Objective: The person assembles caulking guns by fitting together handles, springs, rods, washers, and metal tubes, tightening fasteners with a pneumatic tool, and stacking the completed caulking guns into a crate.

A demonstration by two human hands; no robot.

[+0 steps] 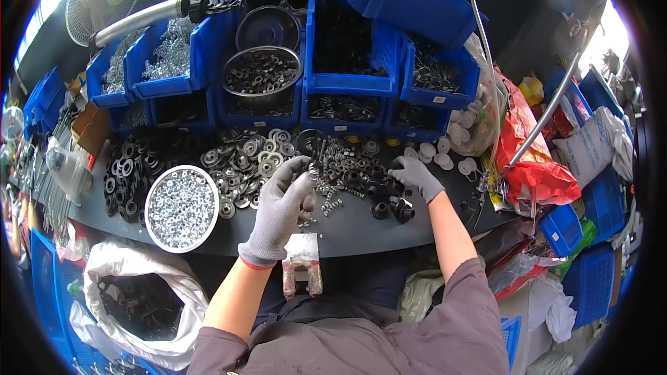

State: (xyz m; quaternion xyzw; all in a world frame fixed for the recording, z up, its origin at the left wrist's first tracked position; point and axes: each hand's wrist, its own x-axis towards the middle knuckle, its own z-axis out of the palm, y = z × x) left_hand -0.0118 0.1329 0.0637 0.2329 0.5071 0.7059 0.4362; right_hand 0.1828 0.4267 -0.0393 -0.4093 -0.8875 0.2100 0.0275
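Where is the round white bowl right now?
In the head view's left half, the white bowl rests on the dark table, left of the gloved left hand and beyond the open white sack.

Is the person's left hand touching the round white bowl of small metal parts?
Apart. The head view shows a strip of dark tabletop between the gloved left hand and the white bowl.

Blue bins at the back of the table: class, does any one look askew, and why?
Yes: the uppermost blue bin, right of centre, looks askew. It lies slantwise across the bins below, while those face forward side by side.
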